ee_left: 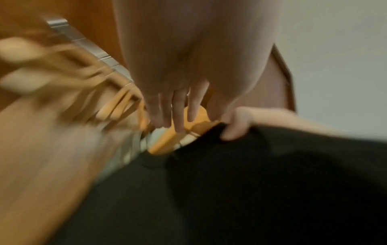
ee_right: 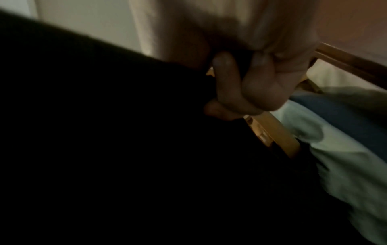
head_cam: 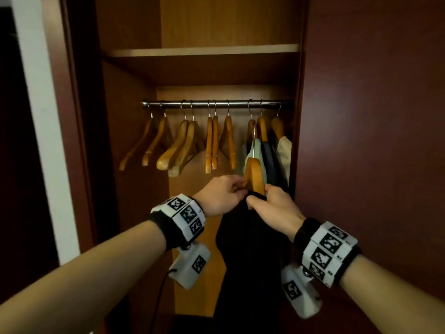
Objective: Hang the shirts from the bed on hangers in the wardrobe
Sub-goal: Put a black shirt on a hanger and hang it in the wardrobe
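**Black shirt half-mounted on a loose hanger**

The black shirt (head_cam: 250, 249) hangs in front of the open wardrobe (head_cam: 134, 165), below the rail (head_cam: 216, 103). The right hand (head_cam: 277, 213) pinches its collar; the left hand (head_cam: 221, 196) holds the wooden hanger (head_cam: 254, 174), fingers (ee_left: 178, 116) fairly straight along it. If either grip loosens, the shirt could slide off one shoulder, or the hook could snag the neighbouring hung shirts (head_cam: 269, 160).

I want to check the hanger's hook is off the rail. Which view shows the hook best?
The head view: the wooden hanger shows whole above the black shirt, its hook below the rail. Both wrist views show only parts of its wood, no hook.
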A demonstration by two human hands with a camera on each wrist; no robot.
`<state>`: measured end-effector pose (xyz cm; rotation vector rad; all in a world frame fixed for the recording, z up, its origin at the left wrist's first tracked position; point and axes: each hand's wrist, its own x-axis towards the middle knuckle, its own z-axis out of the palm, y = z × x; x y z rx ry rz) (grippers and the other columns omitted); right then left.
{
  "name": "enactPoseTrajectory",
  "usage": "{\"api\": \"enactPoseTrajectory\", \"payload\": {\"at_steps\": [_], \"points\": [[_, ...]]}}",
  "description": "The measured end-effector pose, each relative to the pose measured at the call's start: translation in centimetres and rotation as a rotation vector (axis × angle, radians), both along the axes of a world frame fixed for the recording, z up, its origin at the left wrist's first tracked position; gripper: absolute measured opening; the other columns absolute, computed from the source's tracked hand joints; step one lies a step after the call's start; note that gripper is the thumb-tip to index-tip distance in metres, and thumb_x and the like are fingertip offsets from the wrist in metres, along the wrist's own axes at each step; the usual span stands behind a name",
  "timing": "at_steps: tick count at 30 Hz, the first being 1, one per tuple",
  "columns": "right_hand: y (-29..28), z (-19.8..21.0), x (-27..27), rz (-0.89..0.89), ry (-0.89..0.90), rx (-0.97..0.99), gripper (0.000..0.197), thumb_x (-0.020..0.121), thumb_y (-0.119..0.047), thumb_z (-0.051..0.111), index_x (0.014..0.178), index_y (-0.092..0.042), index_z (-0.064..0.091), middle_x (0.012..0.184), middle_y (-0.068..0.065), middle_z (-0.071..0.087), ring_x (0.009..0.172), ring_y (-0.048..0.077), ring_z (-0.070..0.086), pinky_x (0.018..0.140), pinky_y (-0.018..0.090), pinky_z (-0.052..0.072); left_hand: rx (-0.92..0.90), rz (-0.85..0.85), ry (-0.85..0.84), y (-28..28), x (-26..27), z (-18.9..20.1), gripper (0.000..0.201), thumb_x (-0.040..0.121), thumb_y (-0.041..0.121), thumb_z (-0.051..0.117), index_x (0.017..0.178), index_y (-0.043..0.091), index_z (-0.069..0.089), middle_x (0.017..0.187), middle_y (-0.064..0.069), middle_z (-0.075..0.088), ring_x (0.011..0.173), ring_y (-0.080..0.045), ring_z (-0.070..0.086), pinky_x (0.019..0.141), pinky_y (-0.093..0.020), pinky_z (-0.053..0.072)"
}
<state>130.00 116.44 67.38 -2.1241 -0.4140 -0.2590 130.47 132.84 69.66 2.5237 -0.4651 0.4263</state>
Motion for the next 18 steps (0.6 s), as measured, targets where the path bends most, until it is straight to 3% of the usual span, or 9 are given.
{"api": "enactPoseTrajectory", "payload": {"at_steps": [2, 5, 8, 10, 14, 18], "points": [[0.7, 1.6, 2.1, -0.011, 0.018, -0.007, 0.019, 0.081, -0.028, 0.062, 0.089, -0.011, 0.064, 0.077, 0.003, 0.062, 0.073, 0.02, 0.063, 0.061, 0.029, 0.044, 0.192, 0.012, -0.051, 0.8, 2.8, 1.9, 0.05, 0.097, 0.024, 0.053, 0.145, 0.013, 0.043, 0.144, -0.008, 0.049, 0.134, -0.024, 0.043, 0.11, -0.033, 0.035], [2.0, 3.2, 5.4, -0.029, 0.03, -0.028, 0.013, 0.08, -0.026, 0.062, 0.083, -0.014, 0.064, 0.074, 0.004, 0.058, 0.074, 0.024, 0.063, 0.064, 0.032, 0.045, 0.32, 0.076, -0.037, 1.7, 7.2, 3.5, 0.058, 0.095, 0.022, 0.052, 0.15, 0.013, 0.033, 0.151, -0.011, 0.039, 0.139, -0.028, 0.036, 0.113, -0.039, 0.033], [3.3, 3.8, 8.6, -0.069, 0.038, -0.039, 0.02, 0.077, -0.03, 0.063, 0.085, -0.011, 0.061, 0.081, 0.006, 0.063, 0.086, 0.031, 0.066, 0.068, 0.036, 0.051, 0.328, 0.151, 0.003, 2.4, 11.8, 3.8, 0.065, 0.091, 0.023, 0.055, 0.15, 0.017, 0.03, 0.15, -0.012, 0.037, 0.138, -0.031, 0.037, 0.112, -0.047, 0.035], [4.1, 4.6, 11.0, -0.093, 0.038, -0.048, 0.023, 0.076, -0.033, 0.063, 0.086, -0.013, 0.06, 0.083, 0.007, 0.064, 0.084, 0.031, 0.067, 0.065, 0.038, 0.053, 0.309, 0.191, 0.003, 2.7, 14.5, 4.0, 0.063, 0.089, 0.025, 0.058, 0.147, 0.017, 0.034, 0.144, -0.013, 0.042, 0.132, -0.032, 0.042, 0.108, -0.046, 0.04], [5.0, 8.1, 15.6, -0.102, 0.005, -0.06, 0.017, 0.08, -0.031, 0.063, 0.079, -0.014, 0.059, 0.077, 0.006, 0.061, 0.072, 0.025, 0.063, 0.054, 0.029, 0.044, 0.237, 0.214, -0.013, 2.9, 18.5, 5.5, 0.051, 0.091, 0.029, 0.06, 0.135, 0.01, 0.044, 0.132, -0.015, 0.051, 0.119, -0.033, 0.053, 0.095, -0.039, 0.047], [6.2, 12.7, 20.1, -0.1, -0.016, -0.075, 0.014, 0.085, -0.027, 0.063, 0.08, -0.016, 0.057, 0.083, 0.004, 0.059, 0.076, 0.02, 0.059, 0.064, 0.029, 0.046, 0.241, 0.257, 0.0, 3.1, 21.7, 7.8, 0.05, 0.096, 0.022, 0.055, 0.14, 0.004, 0.038, 0.135, -0.017, 0.052, 0.12, -0.032, 0.055, 0.097, -0.038, 0.047]]}}
